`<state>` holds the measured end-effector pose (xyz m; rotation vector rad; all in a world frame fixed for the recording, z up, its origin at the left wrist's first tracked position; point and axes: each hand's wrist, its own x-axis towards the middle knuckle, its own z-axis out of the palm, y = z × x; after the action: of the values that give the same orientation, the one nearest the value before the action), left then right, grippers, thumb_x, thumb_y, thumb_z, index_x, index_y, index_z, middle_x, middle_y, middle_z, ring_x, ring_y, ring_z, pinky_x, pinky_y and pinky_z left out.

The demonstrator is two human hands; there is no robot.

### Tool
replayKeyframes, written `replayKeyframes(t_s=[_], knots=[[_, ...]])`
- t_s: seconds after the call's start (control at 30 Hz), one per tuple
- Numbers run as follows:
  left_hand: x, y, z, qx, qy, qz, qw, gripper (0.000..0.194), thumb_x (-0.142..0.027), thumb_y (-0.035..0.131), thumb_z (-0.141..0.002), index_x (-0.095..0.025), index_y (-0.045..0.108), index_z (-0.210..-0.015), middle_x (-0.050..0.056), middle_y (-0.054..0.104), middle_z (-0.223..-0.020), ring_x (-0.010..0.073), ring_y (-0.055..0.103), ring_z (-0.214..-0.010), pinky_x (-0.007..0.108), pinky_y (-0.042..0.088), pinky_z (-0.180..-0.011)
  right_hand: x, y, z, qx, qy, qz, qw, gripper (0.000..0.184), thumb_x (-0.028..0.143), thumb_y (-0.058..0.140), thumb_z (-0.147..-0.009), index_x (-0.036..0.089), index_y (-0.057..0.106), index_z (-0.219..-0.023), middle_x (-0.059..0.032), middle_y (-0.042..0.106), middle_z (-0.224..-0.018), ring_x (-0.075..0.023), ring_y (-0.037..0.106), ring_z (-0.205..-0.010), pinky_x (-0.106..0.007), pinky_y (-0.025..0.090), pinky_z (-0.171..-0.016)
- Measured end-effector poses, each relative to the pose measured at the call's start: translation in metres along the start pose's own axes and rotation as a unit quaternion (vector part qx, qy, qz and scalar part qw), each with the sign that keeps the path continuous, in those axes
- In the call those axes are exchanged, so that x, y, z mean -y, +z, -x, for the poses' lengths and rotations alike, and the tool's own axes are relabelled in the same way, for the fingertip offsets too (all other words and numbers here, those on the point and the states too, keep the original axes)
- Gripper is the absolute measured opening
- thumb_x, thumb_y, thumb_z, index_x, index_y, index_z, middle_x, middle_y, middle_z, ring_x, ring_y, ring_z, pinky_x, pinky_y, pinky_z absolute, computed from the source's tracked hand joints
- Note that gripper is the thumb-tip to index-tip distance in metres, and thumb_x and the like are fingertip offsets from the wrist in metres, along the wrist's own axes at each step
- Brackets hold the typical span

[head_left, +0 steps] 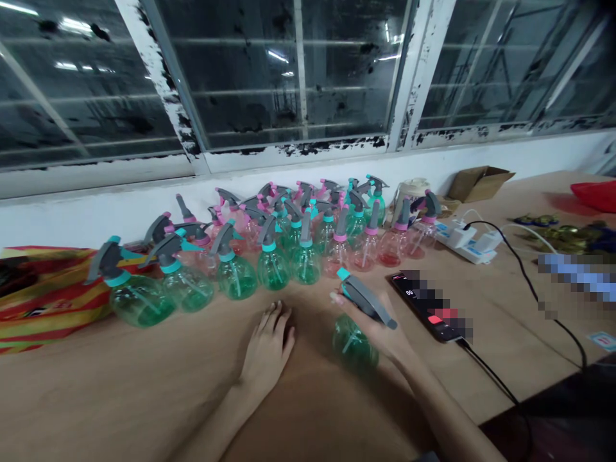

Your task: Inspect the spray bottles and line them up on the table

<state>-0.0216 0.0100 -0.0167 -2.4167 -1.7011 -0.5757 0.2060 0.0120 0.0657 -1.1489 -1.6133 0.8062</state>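
Observation:
My right hand (385, 330) is closed round the neck of a green spray bottle (353, 346) with a grey and teal trigger head. The bottle is slightly blurred and tilted, its nozzle pointing away to the left; whether its base touches the table cannot be told. Flat on the wooden table (144, 385) rests my left hand (269, 343), fingers stretched out, holding nothing. Just beyond it stand green spray bottles (238, 276) with teal collars. Pink spray bottles (339, 253) with pink collars stand to their right, and more of both colours crowd behind, partly hidden.
Right of the held bottle lies a phone (423, 308) with a cable plugged in. Farther right are a white power strip (464, 244), a black cable (529, 289) and brass-coloured parts (568, 239). A cardboard box (479, 184) stands behind; a striped bag (52, 301) lies left.

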Motion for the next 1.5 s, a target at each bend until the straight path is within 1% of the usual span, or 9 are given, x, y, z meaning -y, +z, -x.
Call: replayKeyframes(t_s=[0.13, 0.33, 0.6, 0.8, 0.97, 1.07, 1.2, 1.33, 1.5], knots=[[0.001, 0.001, 0.0, -0.007, 0.002, 0.006, 1.0, 0.034, -0.024, 0.037, -0.092, -0.015, 0.053, -0.121, 0.013, 0.052, -0.131, 0.0261, 0.044, -0.125, 0.044, 0.04, -0.1, 0.003, -0.002, 0.002, 0.014, 0.002, -0.032, 0.999, 0.024, 0.04, 0.057, -0.082, 0.019, 0.065, -0.09, -0.0002, 0.061, -0.068, -0.0165, 0.059, -0.063, -0.026, 0.045, -0.057], [0.0, 0.0, 0.0, -0.006, 0.002, 0.009, 1.0, 0.034, -0.024, 0.037, -0.091, -0.016, 0.053, -0.121, 0.012, 0.053, -0.131, 0.0257, 0.044, -0.125, 0.044, 0.04, -0.1, 0.005, -0.006, 0.005, -0.005, 0.009, 0.004, 1.0, 0.022, 0.041, 0.058, -0.08, 0.021, 0.062, -0.071, -0.0001, 0.058, -0.062, -0.0168, 0.058, -0.06, -0.026, 0.046, -0.054], [0.001, 0.001, 0.0, -0.007, 0.001, 0.009, 1.0, 0.035, -0.023, 0.037, -0.092, -0.012, 0.054, -0.12, 0.014, 0.052, -0.131, 0.0273, 0.044, -0.125, 0.045, 0.039, -0.101, 0.002, -0.003, 0.002, 0.041, 0.003, -0.062, 0.997, 0.027, 0.042, 0.059, -0.08, 0.021, 0.065, -0.097, -0.0033, 0.066, -0.082, -0.0193, 0.062, -0.072, -0.031, 0.05, -0.064], [0.0, 0.0, 0.0, -0.014, 0.005, 0.009, 1.0, 0.033, -0.023, 0.04, -0.091, -0.014, 0.054, -0.12, 0.013, 0.054, -0.129, 0.0271, 0.045, -0.125, 0.045, 0.039, -0.101, -0.001, 0.003, 0.001, -0.013, -0.011, -0.013, 1.0, 0.021, 0.04, 0.058, -0.081, 0.02, 0.064, -0.08, -0.002, 0.063, -0.072, -0.0177, 0.059, -0.066, -0.03, 0.046, -0.062], [0.001, 0.002, 0.001, -0.011, 0.017, -0.013, 1.0, 0.034, -0.021, 0.04, -0.091, -0.011, 0.054, -0.12, 0.015, 0.052, -0.13, 0.0278, 0.045, -0.124, 0.044, 0.041, -0.1, 0.002, -0.002, 0.003, 0.031, -0.014, -0.042, 0.999, 0.023, 0.039, 0.058, -0.082, 0.02, 0.064, -0.092, 0.0011, 0.058, -0.066, -0.0144, 0.054, -0.057, -0.026, 0.041, -0.053], [0.002, 0.003, 0.001, -0.008, 0.02, -0.029, 0.999, 0.033, -0.021, 0.04, -0.092, -0.01, 0.054, -0.12, 0.015, 0.052, -0.131, 0.0275, 0.045, -0.124, 0.043, 0.041, -0.101, 0.005, -0.006, 0.005, 0.05, 0.01, -0.031, 0.998, 0.021, 0.04, 0.058, -0.082, 0.02, 0.063, -0.081, 0.0027, 0.051, -0.055, -0.0138, 0.05, -0.051, -0.026, 0.036, -0.047], [0.002, 0.003, 0.002, -0.007, 0.023, -0.041, 0.999, 0.033, -0.023, 0.039, -0.093, -0.011, 0.052, -0.121, 0.014, 0.052, -0.131, 0.0266, 0.045, -0.124, 0.043, 0.04, -0.101, 0.005, -0.007, 0.007, 0.037, 0.016, -0.022, 0.999, 0.02, 0.041, 0.06, -0.079, 0.021, 0.063, -0.076, -0.0011, 0.058, -0.064, -0.0173, 0.057, -0.062, -0.027, 0.042, -0.054], [0.002, 0.002, 0.001, 0.0, 0.024, -0.038, 0.999, 0.033, -0.022, 0.039, -0.093, -0.011, 0.053, -0.121, 0.014, 0.052, -0.131, 0.0267, 0.045, -0.124, 0.043, 0.04, -0.101, 0.003, -0.007, 0.006, 0.046, 0.018, -0.017, 0.999, 0.022, 0.042, 0.059, -0.08, 0.021, 0.062, -0.073, -0.0005, 0.059, -0.065, -0.0151, 0.056, -0.06, -0.027, 0.043, -0.054], [0.001, 0.002, 0.001, -0.005, 0.02, -0.031, 0.999, 0.033, -0.022, 0.041, -0.092, -0.01, 0.054, -0.12, 0.015, 0.052, -0.13, 0.0276, 0.044, -0.125, 0.043, 0.04, -0.101, 0.004, -0.007, 0.004, 0.057, 0.012, -0.039, 0.998, 0.026, 0.042, 0.059, -0.081, 0.021, 0.064, -0.094, -0.0023, 0.065, -0.076, -0.0172, 0.061, -0.068, -0.028, 0.047, -0.06]])
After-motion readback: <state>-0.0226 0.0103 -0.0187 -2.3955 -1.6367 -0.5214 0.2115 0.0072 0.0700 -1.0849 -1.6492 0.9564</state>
